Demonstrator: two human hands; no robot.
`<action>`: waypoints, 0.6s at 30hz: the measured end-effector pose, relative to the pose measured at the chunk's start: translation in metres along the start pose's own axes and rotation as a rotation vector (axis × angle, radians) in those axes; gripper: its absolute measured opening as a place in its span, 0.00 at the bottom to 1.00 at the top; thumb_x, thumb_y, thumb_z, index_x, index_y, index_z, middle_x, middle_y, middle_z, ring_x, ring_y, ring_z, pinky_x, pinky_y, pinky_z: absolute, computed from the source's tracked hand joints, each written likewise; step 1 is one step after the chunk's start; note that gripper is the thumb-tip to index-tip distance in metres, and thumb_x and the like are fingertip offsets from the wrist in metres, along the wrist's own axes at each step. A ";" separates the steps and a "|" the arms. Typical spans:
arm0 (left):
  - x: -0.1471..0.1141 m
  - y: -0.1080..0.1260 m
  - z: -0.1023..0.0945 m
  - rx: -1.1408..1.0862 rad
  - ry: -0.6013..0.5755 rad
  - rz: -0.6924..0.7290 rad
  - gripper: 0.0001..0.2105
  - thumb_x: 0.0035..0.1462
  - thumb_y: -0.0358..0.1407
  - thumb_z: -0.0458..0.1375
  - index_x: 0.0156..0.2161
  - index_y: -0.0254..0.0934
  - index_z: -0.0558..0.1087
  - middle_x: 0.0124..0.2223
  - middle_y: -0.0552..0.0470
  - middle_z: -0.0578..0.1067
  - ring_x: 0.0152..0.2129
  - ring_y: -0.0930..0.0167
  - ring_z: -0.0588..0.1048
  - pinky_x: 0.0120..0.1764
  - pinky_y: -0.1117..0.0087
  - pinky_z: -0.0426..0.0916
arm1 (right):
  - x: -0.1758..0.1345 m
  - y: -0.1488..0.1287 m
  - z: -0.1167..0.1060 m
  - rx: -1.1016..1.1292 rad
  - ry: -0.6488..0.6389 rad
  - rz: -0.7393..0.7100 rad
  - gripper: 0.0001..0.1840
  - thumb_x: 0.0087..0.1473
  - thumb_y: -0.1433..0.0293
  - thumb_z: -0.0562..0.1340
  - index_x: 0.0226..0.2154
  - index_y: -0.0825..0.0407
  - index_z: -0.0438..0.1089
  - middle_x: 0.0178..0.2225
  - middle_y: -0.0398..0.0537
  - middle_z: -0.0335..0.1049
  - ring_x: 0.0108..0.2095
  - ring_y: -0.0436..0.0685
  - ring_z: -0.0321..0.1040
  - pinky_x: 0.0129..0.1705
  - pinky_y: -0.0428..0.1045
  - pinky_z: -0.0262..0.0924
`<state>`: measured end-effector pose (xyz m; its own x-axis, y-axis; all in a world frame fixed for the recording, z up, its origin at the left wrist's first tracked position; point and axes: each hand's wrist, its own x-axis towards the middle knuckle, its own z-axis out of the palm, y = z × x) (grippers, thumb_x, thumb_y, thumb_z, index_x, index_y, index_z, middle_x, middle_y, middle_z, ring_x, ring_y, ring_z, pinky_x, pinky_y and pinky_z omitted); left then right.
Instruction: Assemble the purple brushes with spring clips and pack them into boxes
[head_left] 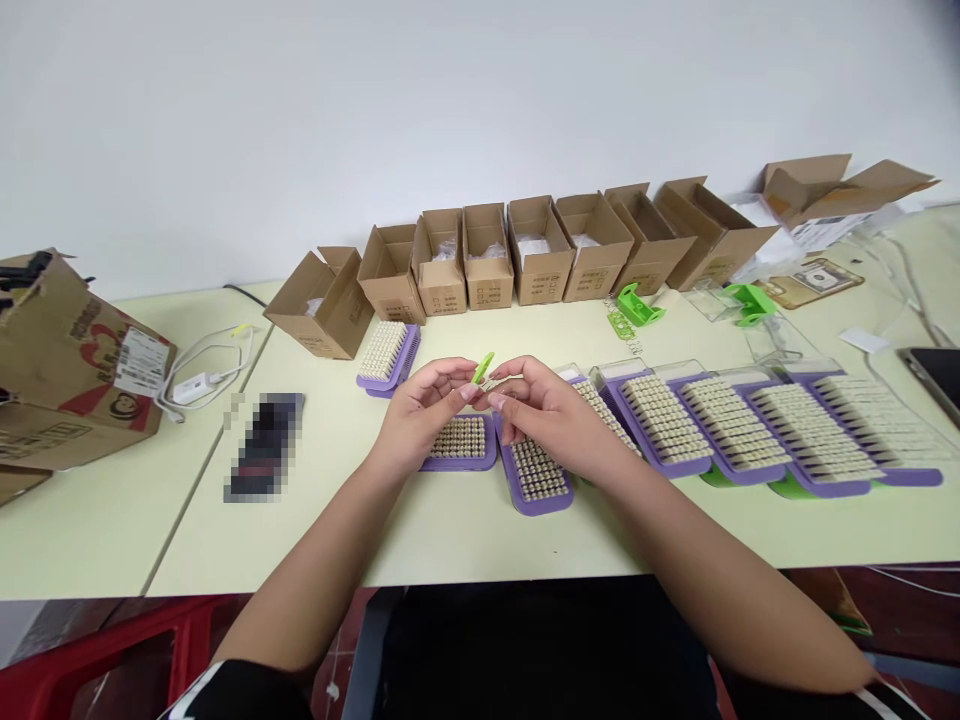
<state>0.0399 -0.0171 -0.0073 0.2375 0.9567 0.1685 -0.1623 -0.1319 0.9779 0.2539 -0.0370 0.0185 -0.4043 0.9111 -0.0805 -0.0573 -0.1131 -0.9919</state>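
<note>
Dark pixelated shape: lay on the table, well left of the hands, unidentifiable.
Stacked purple block: stood in front of the cartons, apart from the work.
Left hand: fingers pinched the green piece between thumb and fingertips; a light, steady grip seemed best.
Green piece: was raised between both hands, tilted, over the near blocks; turning it by small degrees would likely have kept its edge in sight.
Near purple blocks: sat below the hands, pale studs upward; wrists were best kept off those studs.
Right hand: fingers curled in close beside the piece; whether they gripped anything, could not tell. Fine fingertip pressure seemed wiser than force.
Green bracket: lay near the cartons.
Right-hand purple blocks: stood in a row, beyond the right hand.
</note>
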 end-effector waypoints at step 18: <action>-0.002 0.001 -0.002 0.041 -0.119 -0.057 0.24 0.61 0.38 0.73 0.62 0.48 0.80 0.49 0.49 0.80 0.43 0.69 0.82 0.50 0.64 0.80 | -0.004 0.005 -0.003 -1.080 0.090 -0.335 0.13 0.74 0.63 0.55 0.53 0.51 0.70 0.48 0.56 0.79 0.41 0.63 0.75 0.36 0.53 0.58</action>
<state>0.0376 -0.0186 -0.0065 0.3579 0.9256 0.1234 -0.1065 -0.0909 0.9902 0.2574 -0.0398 0.0137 -0.4473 0.8611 0.2418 0.6845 0.5036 -0.5270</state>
